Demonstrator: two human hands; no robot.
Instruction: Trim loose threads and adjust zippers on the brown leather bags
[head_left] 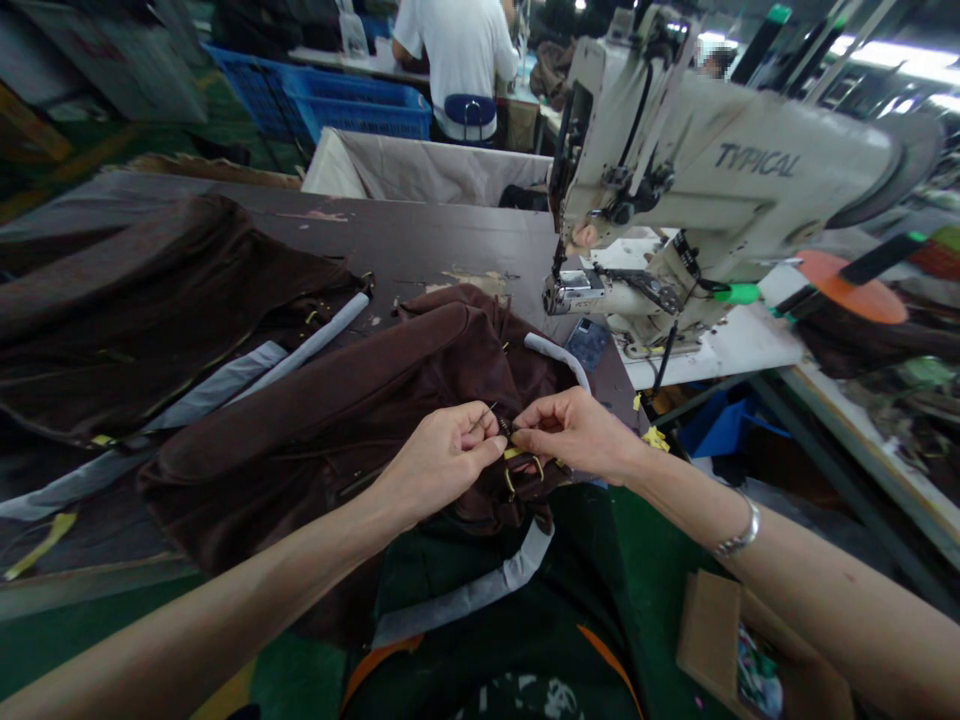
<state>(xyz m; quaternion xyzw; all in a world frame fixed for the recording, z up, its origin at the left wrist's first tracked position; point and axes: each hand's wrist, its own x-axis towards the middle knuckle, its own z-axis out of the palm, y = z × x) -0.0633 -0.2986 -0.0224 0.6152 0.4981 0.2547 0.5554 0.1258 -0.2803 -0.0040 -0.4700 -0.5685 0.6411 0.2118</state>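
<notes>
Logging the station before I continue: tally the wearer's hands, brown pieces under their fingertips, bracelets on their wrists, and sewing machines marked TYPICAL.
Hands: 2, left hand and right hand
Brown piece under the fingertips: 1
Bracelet: 1
TYPICAL sewing machine: 1
Total: 5

We note dim, soft light; ceiling lamps (885,55) glare beyond the far right corner of the counter (435,232); outer areas appear stretched and blurred.
</notes>
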